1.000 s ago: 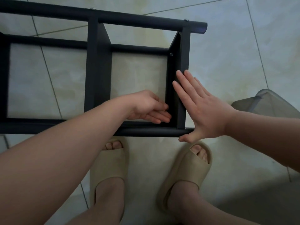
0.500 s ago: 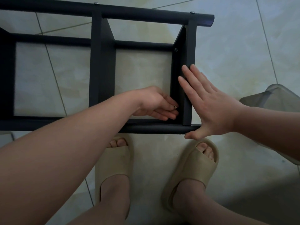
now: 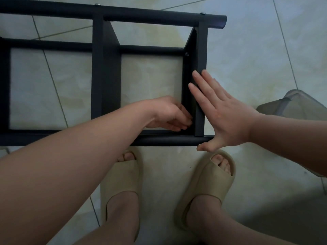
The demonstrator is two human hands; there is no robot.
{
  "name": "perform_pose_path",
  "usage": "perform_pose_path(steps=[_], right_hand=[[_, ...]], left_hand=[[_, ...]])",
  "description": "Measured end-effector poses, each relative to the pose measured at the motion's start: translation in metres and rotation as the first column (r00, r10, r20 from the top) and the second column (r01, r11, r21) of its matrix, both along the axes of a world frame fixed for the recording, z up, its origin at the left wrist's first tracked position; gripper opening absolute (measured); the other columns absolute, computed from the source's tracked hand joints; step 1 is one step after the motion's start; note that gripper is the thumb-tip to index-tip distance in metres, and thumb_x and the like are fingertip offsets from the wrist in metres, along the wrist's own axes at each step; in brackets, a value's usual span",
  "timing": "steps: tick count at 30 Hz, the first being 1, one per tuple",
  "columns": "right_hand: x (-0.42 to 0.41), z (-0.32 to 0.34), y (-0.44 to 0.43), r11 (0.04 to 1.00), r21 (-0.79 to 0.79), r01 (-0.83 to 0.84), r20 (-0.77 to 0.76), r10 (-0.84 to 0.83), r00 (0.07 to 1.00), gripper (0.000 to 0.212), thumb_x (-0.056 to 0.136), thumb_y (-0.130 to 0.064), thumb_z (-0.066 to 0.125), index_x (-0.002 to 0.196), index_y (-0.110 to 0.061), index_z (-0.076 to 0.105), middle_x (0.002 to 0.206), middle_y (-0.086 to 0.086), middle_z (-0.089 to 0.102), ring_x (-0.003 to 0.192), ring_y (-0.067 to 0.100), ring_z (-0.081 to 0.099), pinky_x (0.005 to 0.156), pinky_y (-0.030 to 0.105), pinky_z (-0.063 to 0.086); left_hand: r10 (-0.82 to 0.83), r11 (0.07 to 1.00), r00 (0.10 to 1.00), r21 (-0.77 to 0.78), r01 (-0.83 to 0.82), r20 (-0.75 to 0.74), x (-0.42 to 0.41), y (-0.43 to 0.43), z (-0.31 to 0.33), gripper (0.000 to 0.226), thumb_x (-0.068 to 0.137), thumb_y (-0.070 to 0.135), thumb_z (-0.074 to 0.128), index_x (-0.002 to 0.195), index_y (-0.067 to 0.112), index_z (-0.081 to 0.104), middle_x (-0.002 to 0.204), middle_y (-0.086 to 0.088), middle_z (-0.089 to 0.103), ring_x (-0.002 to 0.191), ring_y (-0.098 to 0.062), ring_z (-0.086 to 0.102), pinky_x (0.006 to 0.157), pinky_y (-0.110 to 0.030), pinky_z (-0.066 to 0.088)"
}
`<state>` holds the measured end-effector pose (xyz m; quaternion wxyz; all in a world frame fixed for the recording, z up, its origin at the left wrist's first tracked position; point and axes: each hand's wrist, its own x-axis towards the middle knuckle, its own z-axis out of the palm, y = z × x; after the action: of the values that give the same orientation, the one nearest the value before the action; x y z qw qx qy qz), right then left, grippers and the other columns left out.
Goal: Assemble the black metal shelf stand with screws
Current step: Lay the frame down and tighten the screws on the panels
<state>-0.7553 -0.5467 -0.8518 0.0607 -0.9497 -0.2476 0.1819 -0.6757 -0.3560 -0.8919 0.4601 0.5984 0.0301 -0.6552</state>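
Note:
The black metal shelf frame (image 3: pixel 109 76) lies on its side on the tiled floor, with a far tube (image 3: pixel 159 15) and a near tube (image 3: pixel 168 140) joined by cross pieces. My right hand (image 3: pixel 224 117) presses flat against the outer face of the end cross piece (image 3: pixel 201 50), its thumb at the near tube's end. Reaching inside the frame, my left hand (image 3: pixel 168 114) has its fingers curled at the lower inner corner of that cross piece; the small screw they pinch is hidden. A fitted screw head (image 3: pixel 186 54) shows higher on the inner face.
A grey translucent plastic container (image 3: pixel 292 103) stands on the floor at the right, behind my right forearm. My feet in beige slippers (image 3: pixel 123 175) are just in front of the near tube. More screw heads (image 3: pixel 203 13) sit on the far tube.
My left fingers have pushed further into the corner, and the small metal piece seen at the fingertips half a second ago is now hidden. My right hand stays flat on the cross piece.

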Motion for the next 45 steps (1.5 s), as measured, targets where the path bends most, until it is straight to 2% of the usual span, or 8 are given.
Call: perform_pose_path(steps=[6, 9, 15, 19, 31, 37, 42, 45], right_hand=[[0.000, 0.002, 0.001, 1.000, -0.002, 0.006, -0.009, -0.006, 1.000, 0.140, 0.068, -0.094, 0.043, 0.160, 0.002, 0.000, 0.167, 0.024, -0.010, 0.155, 0.041, -0.012, 0.125, 0.059, 0.012], [0.000, 0.001, 0.001, 1.000, 0.003, 0.004, -0.005, -0.004, 1.000, 0.140, 0.068, -0.093, 0.044, 0.159, 0.002, 0.000, 0.167, 0.024, -0.010, 0.155, 0.041, -0.011, 0.124, 0.059, 0.013], [0.000, 0.001, 0.001, 1.000, 0.005, 0.005, -0.004, -0.005, 1.000, 0.140, 0.067, -0.094, 0.044, 0.159, 0.002, 0.001, 0.167, 0.024, -0.009, 0.155, 0.041, -0.011, 0.124, 0.060, 0.014], [0.000, 0.001, 0.001, 1.000, 0.004, 0.012, -0.005, -0.012, 1.000, 0.140, 0.067, -0.094, 0.045, 0.159, 0.001, 0.000, 0.167, 0.023, -0.010, 0.155, 0.041, -0.011, 0.125, 0.058, 0.012], [0.000, -0.001, 0.001, 1.000, 0.013, 0.005, 0.013, -0.005, 1.000, 0.140, 0.068, -0.095, 0.042, 0.159, 0.002, 0.002, 0.167, 0.025, -0.007, 0.155, 0.042, -0.008, 0.123, 0.061, 0.017], [0.000, -0.001, 0.001, 1.000, 0.010, 0.006, 0.008, -0.006, 1.000, 0.141, 0.067, -0.095, 0.045, 0.159, 0.003, 0.003, 0.167, 0.026, -0.007, 0.155, 0.042, -0.009, 0.123, 0.061, 0.015], [0.000, -0.001, 0.001, 1.000, 0.008, 0.007, 0.010, -0.007, 1.000, 0.140, 0.067, -0.095, 0.043, 0.159, 0.003, 0.002, 0.167, 0.025, -0.008, 0.155, 0.042, -0.009, 0.124, 0.060, 0.014], [0.000, -0.001, 0.001, 1.000, 0.006, 0.005, 0.016, -0.006, 1.000, 0.141, 0.067, -0.095, 0.044, 0.159, 0.003, 0.003, 0.167, 0.025, -0.007, 0.155, 0.042, -0.009, 0.124, 0.060, 0.014]], left_hand=[[-0.110, 0.994, 0.993, -0.024, 0.110, -0.035, -0.003, -0.004, 0.002, 0.015, 0.093, 0.002, 0.062, 0.088, 0.012, 0.071, 0.073, -0.001, 0.074, 0.062, -0.008, 0.068, 0.064, -0.022, 0.055], [-0.116, 0.993, 0.993, -0.028, 0.115, -0.037, -0.001, -0.004, 0.003, 0.013, 0.094, 0.001, 0.060, 0.094, 0.012, 0.067, 0.074, -0.002, 0.073, 0.061, -0.008, 0.066, 0.063, -0.022, 0.055], [-0.135, 0.990, 0.988, -0.059, 0.131, -0.073, 0.001, -0.005, 0.006, 0.015, 0.093, -0.002, 0.060, 0.090, 0.009, 0.069, 0.070, -0.001, 0.072, 0.061, -0.008, 0.067, 0.062, -0.019, 0.057], [-0.152, 0.988, 0.988, -0.023, 0.151, -0.019, 0.000, -0.007, 0.005, 0.016, 0.092, 0.002, 0.062, 0.083, 0.013, 0.070, 0.071, -0.001, 0.071, 0.060, -0.008, 0.063, 0.065, -0.022, 0.053], [-0.348, 0.937, 0.936, 0.023, 0.350, -0.054, 0.008, -0.016, 0.004, 0.018, 0.087, 0.001, 0.067, 0.079, 0.015, 0.072, 0.070, 0.002, 0.070, 0.060, -0.007, 0.061, 0.060, -0.017, 0.044], [-0.359, 0.932, 0.926, 0.006, 0.363, -0.118, 0.010, -0.020, 0.003, 0.009, 0.092, 0.006, 0.063, 0.088, 0.010, 0.070, 0.071, 0.001, 0.069, 0.062, -0.007, 0.057, 0.061, -0.017, 0.042], [-0.341, 0.940, 0.934, -0.009, 0.342, -0.105, 0.010, -0.022, 0.001, 0.015, 0.089, 0.000, 0.065, 0.079, 0.011, 0.069, 0.064, 0.001, 0.066, 0.059, -0.007, 0.055, 0.058, -0.016, 0.044], [-0.360, 0.932, 0.927, -0.002, 0.362, -0.108, 0.012, -0.024, 0.001, 0.015, 0.089, 0.001, 0.065, 0.080, 0.012, 0.069, 0.064, 0.002, 0.067, 0.060, -0.007, 0.056, 0.059, -0.017, 0.045]])
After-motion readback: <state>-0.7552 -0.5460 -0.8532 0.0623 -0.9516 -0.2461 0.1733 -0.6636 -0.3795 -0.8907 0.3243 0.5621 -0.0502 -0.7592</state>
